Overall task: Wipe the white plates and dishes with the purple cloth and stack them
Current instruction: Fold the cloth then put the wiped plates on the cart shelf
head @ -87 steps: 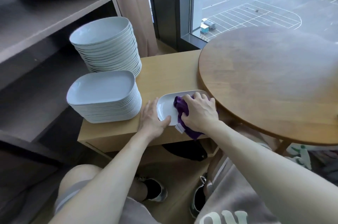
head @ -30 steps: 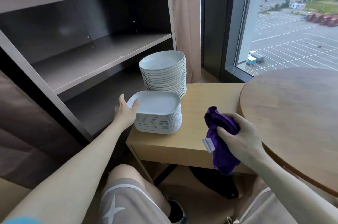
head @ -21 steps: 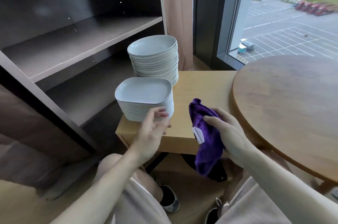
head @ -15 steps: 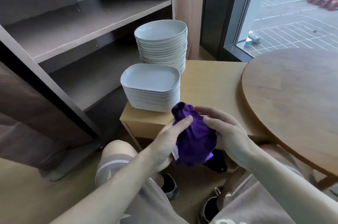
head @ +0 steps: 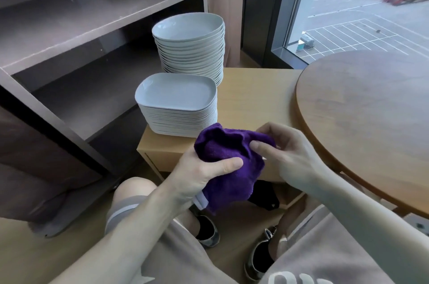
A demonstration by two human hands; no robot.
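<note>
Cloth (head: 228, 158) sits bunched between both hands: left hand (head: 199, 177) grips it tight, right hand (head: 287, 156) pinches its edge with half-curled fingers.

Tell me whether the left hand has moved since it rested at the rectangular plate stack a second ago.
Yes. The left hand left the stack of white rectangular plates and now grips the purple cloth.

Single head view is looking forward and down, close over both hands, facing the low table (head: 255, 98).
</note>
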